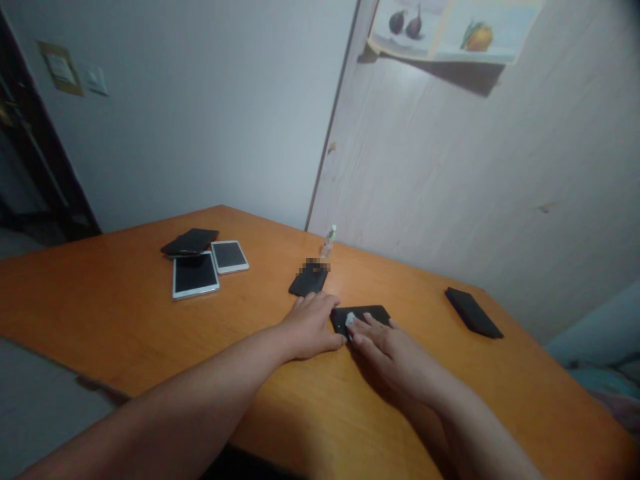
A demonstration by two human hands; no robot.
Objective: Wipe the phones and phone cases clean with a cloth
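A black flat device, tablet-like (373, 313), lies on the wooden table (270, 407) in front of me. My left hand (313, 325) is at its left end, thumb on the near side and fingers on the far side, gripping the edge. With its fingertips my right hand (387, 343) presses a small white tissue or cloth (351, 319) against the device's upper face. The right palm and fingers cover part of the device's near right side. Just beyond my left hand lies another dark flat object (307, 280), its far end blurred out by pixelation.
A small clear bottle (328, 241) stands near the wall. To the left are a white-framed tablet (196, 275), a smaller white one (230, 257) and a black flat item (193, 240) overlapping the larger. A black case-like object (473, 312) lies near the right edge.
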